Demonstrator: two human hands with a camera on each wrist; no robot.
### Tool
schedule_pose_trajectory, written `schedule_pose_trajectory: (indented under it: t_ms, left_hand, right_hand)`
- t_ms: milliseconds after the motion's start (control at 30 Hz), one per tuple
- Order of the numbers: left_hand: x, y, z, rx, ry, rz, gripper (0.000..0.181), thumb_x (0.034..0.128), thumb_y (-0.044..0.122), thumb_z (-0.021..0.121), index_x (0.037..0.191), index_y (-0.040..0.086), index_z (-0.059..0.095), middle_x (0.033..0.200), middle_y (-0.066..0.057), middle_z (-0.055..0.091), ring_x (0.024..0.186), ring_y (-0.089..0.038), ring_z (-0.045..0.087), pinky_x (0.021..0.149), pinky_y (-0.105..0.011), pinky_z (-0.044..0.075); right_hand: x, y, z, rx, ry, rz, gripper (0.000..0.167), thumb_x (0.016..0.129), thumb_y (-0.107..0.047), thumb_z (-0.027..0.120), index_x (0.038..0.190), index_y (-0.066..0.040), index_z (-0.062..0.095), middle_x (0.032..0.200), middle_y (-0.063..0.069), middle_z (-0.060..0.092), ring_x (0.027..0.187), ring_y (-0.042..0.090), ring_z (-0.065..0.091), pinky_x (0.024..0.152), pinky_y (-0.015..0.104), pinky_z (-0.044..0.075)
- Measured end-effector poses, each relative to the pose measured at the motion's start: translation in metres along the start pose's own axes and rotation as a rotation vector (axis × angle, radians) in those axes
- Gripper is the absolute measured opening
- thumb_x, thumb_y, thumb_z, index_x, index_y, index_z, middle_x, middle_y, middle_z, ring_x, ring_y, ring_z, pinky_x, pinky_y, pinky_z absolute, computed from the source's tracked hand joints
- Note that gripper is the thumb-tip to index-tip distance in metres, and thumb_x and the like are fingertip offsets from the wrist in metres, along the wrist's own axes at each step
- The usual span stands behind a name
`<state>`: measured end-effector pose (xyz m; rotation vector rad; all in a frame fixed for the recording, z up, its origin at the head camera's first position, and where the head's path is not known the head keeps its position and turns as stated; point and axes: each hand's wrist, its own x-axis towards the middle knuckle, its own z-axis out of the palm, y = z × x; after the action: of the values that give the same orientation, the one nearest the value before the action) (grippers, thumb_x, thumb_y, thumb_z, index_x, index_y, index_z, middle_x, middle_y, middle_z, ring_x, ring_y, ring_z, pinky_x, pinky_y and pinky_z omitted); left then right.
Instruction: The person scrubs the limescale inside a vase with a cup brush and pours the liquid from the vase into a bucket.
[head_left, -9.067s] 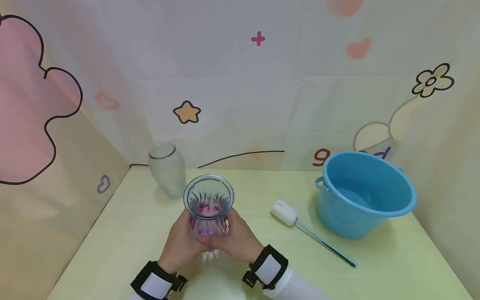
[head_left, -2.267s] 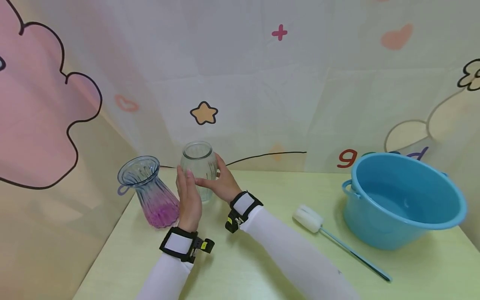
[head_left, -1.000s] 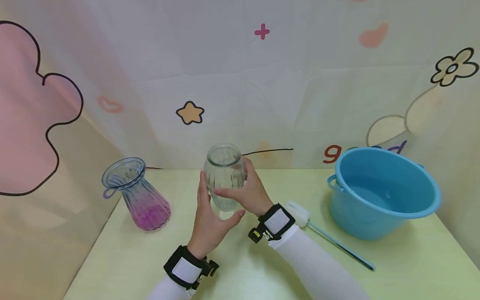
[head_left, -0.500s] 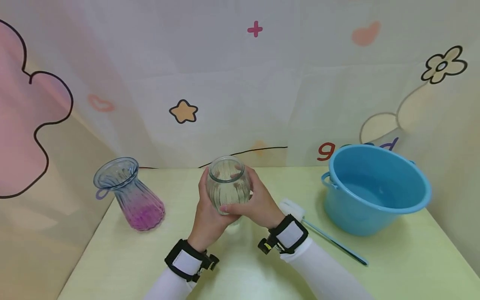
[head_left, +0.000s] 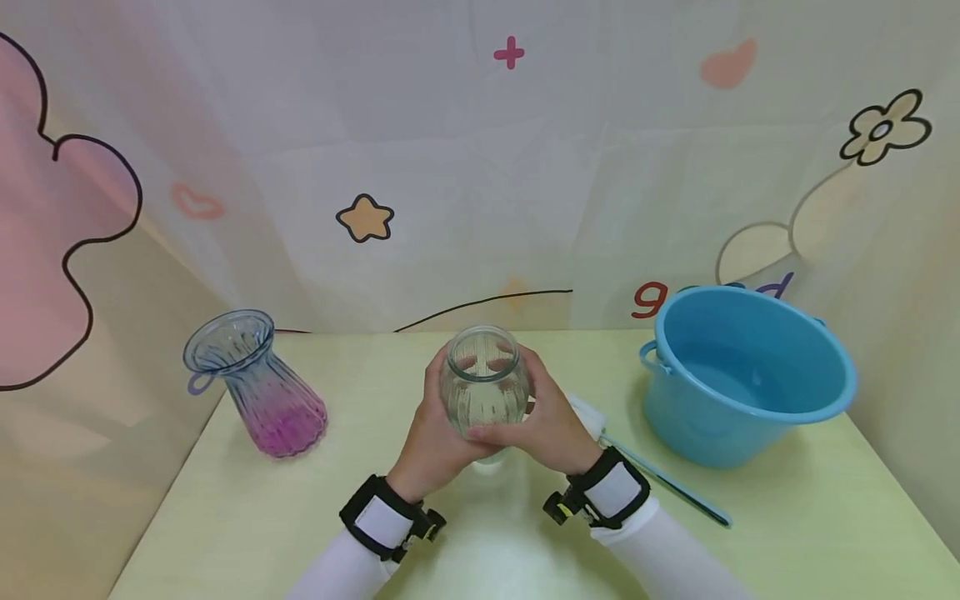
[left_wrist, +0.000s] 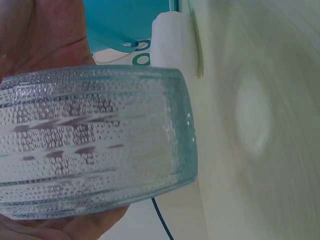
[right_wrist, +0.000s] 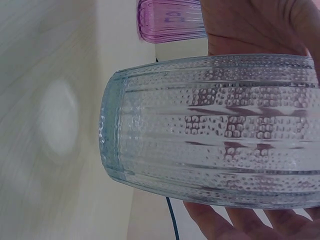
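Both hands grip a clear glass vase [head_left: 486, 403] with a ribbed, dimpled body, in front of me. My left hand [head_left: 435, 437] wraps its left side and my right hand [head_left: 561, 429] its right side, the right thumb across the front. In the wrist views the base of the glass vase [left_wrist: 150, 135] looks raised off the tabletop, and fingers show behind the glass vase [right_wrist: 215, 130]. On the left a blue-to-pink glass vase [head_left: 281, 408] with a flared rim stands on the table, untouched.
A blue plastic bucket [head_left: 720, 429] stands at the right. A bottle brush [head_left: 667, 480] with a white sponge head lies between it and my right hand, its head partly hidden. The pale table [head_left: 247, 533] ends at a patterned cloth backdrop [head_left: 450, 150].
Earlier I held the blue-pink vase; it now stands at the left. Both hands have taken the clear vase from the back of the table and brought it nearer, toward the middle.
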<state>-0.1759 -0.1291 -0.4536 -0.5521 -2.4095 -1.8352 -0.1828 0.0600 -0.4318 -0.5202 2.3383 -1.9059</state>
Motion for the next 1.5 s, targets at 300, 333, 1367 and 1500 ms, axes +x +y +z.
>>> schedule_pose_trajectory:
  t_ms: [300, 333, 1367, 1500]
  left_hand:
    - [0.000, -0.002, 0.012, 0.007, -0.106, 0.029, 0.128, 0.0706, 0.018, 0.095, 0.160, 0.044, 0.008, 0.155, 0.002, 0.043, 0.134, -0.023, 0.055, 0.109, -0.050, 0.048]
    - [0.000, -0.002, 0.014, 0.004, -0.115, 0.029, 0.127, 0.0709, 0.018, 0.095, 0.160, 0.043, 0.008, 0.155, 0.002, 0.043, 0.134, -0.023, 0.055, 0.109, -0.050, 0.048]
    - [0.002, 0.000, 0.050, 0.076, -0.251, 0.032, 0.125, 0.0752, 0.025, 0.094, 0.159, 0.045, 0.004, 0.158, 0.001, 0.043, 0.135, -0.021, 0.055, 0.110, -0.049, 0.048]
    - [0.004, -0.004, 0.052, 0.073, -0.250, 0.041, 0.125, 0.0745, 0.025, 0.095, 0.159, 0.045, 0.006, 0.158, 0.002, 0.044, 0.135, -0.020, 0.055, 0.111, -0.049, 0.048]
  right_hand:
    - [-0.017, 0.004, -0.016, -0.058, 0.012, 0.010, 0.103, 0.074, -0.029, 0.094, 0.157, -0.036, 0.034, 0.151, -0.004, 0.050, 0.133, 0.030, 0.050, 0.100, 0.055, 0.047]
    - [-0.018, 0.005, -0.018, -0.063, 0.010, 0.009, 0.103, 0.074, -0.029, 0.094, 0.157, -0.035, 0.033, 0.151, -0.004, 0.050, 0.134, 0.030, 0.050, 0.100, 0.056, 0.047]
    - [-0.050, 0.019, -0.057, -0.112, 0.014, 0.030, 0.104, 0.076, -0.026, 0.093, 0.159, -0.034, 0.031, 0.154, 0.003, 0.047, 0.132, 0.034, 0.052, 0.100, 0.054, 0.048]
    - [-0.051, 0.020, -0.058, -0.116, 0.019, 0.031, 0.104, 0.076, -0.026, 0.093, 0.159, -0.032, 0.031, 0.155, 0.004, 0.047, 0.134, 0.037, 0.050, 0.101, 0.059, 0.047]
